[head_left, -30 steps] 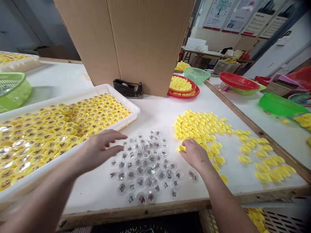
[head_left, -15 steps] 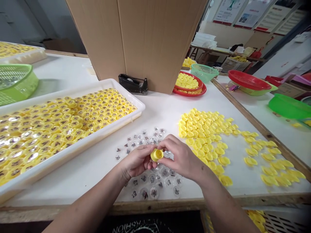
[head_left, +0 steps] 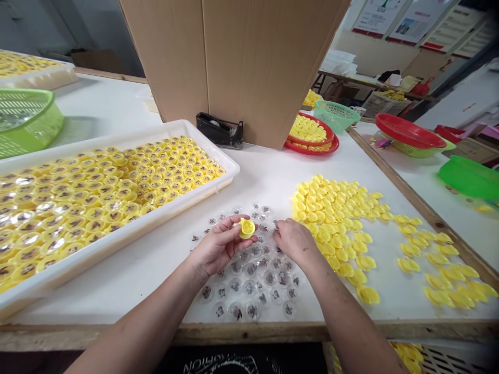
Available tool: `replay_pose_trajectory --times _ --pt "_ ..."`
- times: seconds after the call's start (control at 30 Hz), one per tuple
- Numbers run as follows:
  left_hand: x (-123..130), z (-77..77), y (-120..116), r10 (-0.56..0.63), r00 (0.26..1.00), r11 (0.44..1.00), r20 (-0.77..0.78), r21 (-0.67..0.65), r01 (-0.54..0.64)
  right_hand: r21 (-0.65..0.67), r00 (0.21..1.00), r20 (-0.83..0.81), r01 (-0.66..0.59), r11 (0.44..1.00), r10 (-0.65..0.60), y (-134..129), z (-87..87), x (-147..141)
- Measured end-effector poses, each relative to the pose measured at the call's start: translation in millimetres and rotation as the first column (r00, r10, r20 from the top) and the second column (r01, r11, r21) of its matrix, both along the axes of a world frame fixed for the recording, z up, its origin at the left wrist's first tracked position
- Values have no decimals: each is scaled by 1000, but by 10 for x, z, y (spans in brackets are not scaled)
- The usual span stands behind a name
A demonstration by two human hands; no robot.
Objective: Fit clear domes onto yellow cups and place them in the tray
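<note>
My left hand holds a yellow round cup between thumb and fingers, its open side facing up. To its right, my right hand is down at the edge of the clear discs, fingers curled together; what is at its fingertips is too small to make out. Clear round discs with small dark printed figures lie spread on the white table under and around both hands. Beside my right hand, many yellow cups form a loose pile that trails off to the right.
A white tray full of yellow cups with printed discs stands at left. Behind are a black tape dispenser, a tall cardboard box and red plates. A green basket sits far left. Wooden strips edge the table.
My right hand has left the yellow cup and moved right, down to the discs. My left hand keeps the cup, now slightly higher and tilted differently. The view has shifted a little.
</note>
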State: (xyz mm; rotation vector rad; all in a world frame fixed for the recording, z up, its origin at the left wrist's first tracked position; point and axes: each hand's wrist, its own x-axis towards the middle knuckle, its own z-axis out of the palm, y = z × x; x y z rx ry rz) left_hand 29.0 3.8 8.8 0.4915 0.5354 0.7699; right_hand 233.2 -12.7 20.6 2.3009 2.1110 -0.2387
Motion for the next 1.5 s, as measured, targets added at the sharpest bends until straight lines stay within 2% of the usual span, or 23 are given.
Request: replay_pose_trajectory --times 0.2,0.27,0.3,0.37,0.4,0.43,0.5,0.83,0.9,1.0,1.07,1.13,1.23,1.3,1.4,1.5 --pt "6 -7 -5 20 1000 1000 7 0 -20 17 977 -211 18 1000 -14 -66 142 75" --pt "16 -12 -14 17 1000 1000 8 -9 -17 19 916 -401 -5 1000 12 -134 225 65" --pt "23 -16 -21 11 1000 1000 8 -10 -11 18 834 -551 -28 999 33 -167 266 45" --pt "39 -27 -39 -6 1000 1000 13 -6 6 18 556 -829 -74 997 57 -216 334 -22" --pt "48 -32 -50 -17 1000 1000 17 0 17 15 408 -912 -92 996 52 -227 358 -61" --pt "56 -35 -61 -27 999 1000 21 8 27 9 303 -952 -107 994 41 -230 374 -100" --pt "69 -37 -83 -38 999 999 21 31 38 -2 252 -967 -121 993 28 -216 378 -163" --pt "102 -6 -144 -20 1000 995 -3 94 20 120 362 -926 4 993 111 -228 250 -226" --pt "106 -3 -142 -10 1000 996 -9 92 11 178 428 -890 18 984 154 -266 273 -254" --pt "110 6 -143 12 1000 994 -24 113 -10 268 575 -786 -16 963 228 -323 345 -308" --pt "114 15 -151 23 999 991 -24 136 -19 350 673 -682 -45 936 287 -349 393 -340" --pt "115 25 -159 28 999 988 -18 149 -25 431 733 -585 -82 898 348 -364 423 -360" --pt "111 34 -162 24 999 988 -21 153 -21 498 750 -510 -142 855 421 -374 430 -367" --pt "105 34 -156 17 999 987 -33 161 -11 514 751 -500 -144 845 432 -378 422 -359" --pt "99 25 -148 -1 998 985 -56 169 11 476 728 -566 -94 874 386 -376 410 -340" --pt "98 13 -147 -27 998 987 -58 156 36 369 640 -707 -29 929 301 -366 394 -317"
